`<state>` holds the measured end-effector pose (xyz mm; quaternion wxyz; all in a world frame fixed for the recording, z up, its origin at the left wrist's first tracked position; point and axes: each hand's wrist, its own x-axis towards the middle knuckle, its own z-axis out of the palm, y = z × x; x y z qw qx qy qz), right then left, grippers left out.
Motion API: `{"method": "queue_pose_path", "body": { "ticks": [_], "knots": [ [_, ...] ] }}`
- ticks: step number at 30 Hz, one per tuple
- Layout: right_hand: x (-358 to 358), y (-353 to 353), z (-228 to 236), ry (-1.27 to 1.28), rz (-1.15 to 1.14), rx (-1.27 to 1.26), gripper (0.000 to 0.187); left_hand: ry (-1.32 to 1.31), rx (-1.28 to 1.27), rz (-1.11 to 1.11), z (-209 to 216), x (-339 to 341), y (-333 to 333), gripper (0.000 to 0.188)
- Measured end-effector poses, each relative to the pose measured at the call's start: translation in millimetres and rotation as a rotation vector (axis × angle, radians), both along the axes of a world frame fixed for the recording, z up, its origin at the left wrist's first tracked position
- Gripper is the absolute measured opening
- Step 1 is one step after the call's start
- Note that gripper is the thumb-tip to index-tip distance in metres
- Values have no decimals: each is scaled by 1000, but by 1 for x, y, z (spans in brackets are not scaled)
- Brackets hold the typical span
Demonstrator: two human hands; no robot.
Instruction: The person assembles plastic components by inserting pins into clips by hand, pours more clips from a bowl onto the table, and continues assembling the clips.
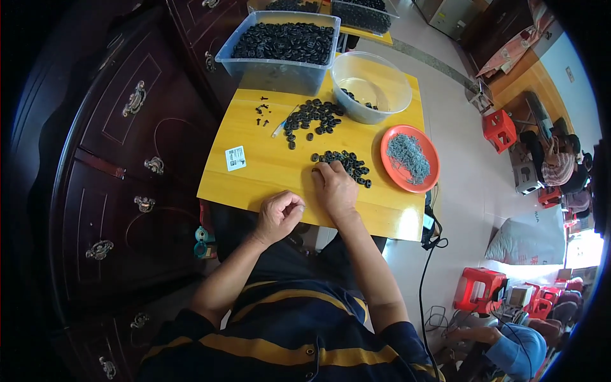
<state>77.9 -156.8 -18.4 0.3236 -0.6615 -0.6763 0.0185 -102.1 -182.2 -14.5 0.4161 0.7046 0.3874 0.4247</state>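
Note:
My left hand [280, 215] is curled closed near the front edge of the yellow table, thumb pressed to the fingers. Whatever it may hold is too small to make out. My right hand [337, 187] reaches to the near pile of small black oval pieces [360, 170], its fingers bent together at the pile's left edge. Its fingertips are partly hidden, so I cannot make out what they pinch. Behind that pile lies a second, looser group of black pieces [310, 116]. An orange-red plate [434, 159] with many thin grey metal bits [408, 156] stands to the right.
At the back stand a clear bin [273, 73] heaped with black pieces and a round clear tub [398, 95] holding several. A pen-like tool [278, 130], tiny dark bits [263, 109] and a white label card [235, 158] lie on the left. A black cable [425, 274] hangs at right.

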Motion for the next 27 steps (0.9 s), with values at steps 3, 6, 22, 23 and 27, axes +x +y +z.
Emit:
{"method": "queue_pose_path", "body": {
  "ticks": [3, 6, 22, 23, 27],
  "knots": [
    [2, 3, -3, 41, 22, 40, 14, -1, -3, -5, -4, -1, 0, 5],
    [2, 5, -6, 36, 37, 18, 13, 11, -3, -4, -3, -2, 0, 5],
    [18, 4, 2, 96, 47, 76, 10, -36, -127, 28, -7, 2, 2, 2],
    [22, -1, 2, 309, 26, 54, 12, -32, -128, 24, -8, 3, 4, 2],
    [31, -28, 12, 1308, 35, -182, 10, -102, -156, 19, -7, 18, 12, 1]
  ]
}}
